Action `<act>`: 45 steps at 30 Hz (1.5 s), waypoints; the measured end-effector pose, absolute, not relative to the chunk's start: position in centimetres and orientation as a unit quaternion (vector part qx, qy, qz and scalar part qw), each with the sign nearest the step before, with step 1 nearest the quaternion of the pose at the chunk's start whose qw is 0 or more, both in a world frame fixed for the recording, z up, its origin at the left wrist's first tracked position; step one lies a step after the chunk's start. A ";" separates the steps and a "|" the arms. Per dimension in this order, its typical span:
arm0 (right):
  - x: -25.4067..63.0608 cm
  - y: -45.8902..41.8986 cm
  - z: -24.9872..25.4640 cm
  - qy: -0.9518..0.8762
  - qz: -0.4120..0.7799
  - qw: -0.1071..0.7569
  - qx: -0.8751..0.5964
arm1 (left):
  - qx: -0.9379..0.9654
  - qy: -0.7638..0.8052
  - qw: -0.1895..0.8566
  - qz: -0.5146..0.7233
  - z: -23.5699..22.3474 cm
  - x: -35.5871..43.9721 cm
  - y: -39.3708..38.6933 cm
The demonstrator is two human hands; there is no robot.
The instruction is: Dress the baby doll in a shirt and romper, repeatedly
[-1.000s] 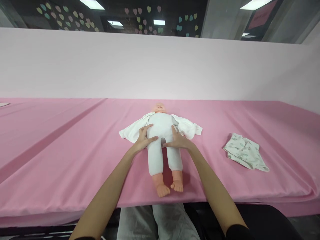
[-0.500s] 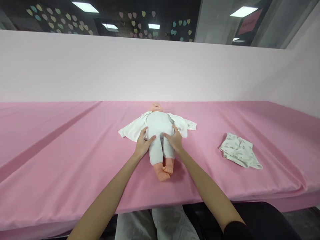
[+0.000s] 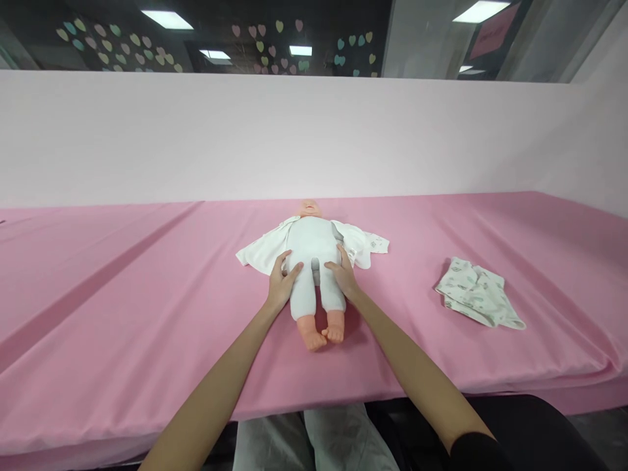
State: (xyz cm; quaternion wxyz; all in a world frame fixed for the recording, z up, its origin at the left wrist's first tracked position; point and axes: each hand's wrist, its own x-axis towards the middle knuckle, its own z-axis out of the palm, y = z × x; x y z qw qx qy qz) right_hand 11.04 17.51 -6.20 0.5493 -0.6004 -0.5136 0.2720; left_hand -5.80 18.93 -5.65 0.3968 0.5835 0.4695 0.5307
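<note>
A baby doll with a white cloth body and bare pink feet lies on its back on the pink table cover, head away from me. An opened white garment is spread under its torso and out to both sides. My left hand grips the doll's hip on the left side, thumb across the thigh. On the other hip my right hand clasps the doll in the same way. Both hands are closed around the doll's waist and upper legs.
A folded white printed cloth lies on the table to the right, well apart from the doll. A pale pink partition rises along the table's far edge. The table's near edge runs just past the doll's feet, above my lap.
Both hands have slid the doll away from me, toward the partition. Its legs have come closer together, and the feet now lie further from the near table edge.
</note>
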 end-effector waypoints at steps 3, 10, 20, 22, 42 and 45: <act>11.0 17.5 -6.3 -0.520 0.246 0.546 -0.609 | 0.582 0.471 0.395 0.533 -5.7 -5.8 19.0; 11.2 17.9 -6.5 -0.544 0.208 0.499 -0.642 | 0.587 0.467 0.391 0.534 -5.7 -5.8 18.9; 11.1 17.7 -6.5 -0.527 0.237 0.538 -0.613 | 0.599 0.472 0.371 0.530 -5.8 -5.9 19.0; 11.1 17.8 -6.8 -0.534 0.219 0.533 -0.618 | 0.600 0.475 0.373 0.525 -5.8 -5.9 18.9; 10.9 17.7 -6.6 -0.565 0.163 0.489 -0.645 | 0.608 0.481 0.370 0.512 -5.5 -5.9 18.8; 10.6 16.5 -5.9 -0.579 0.149 0.451 -0.663 | 0.619 0.481 0.362 0.504 -5.6 -6.1 18.8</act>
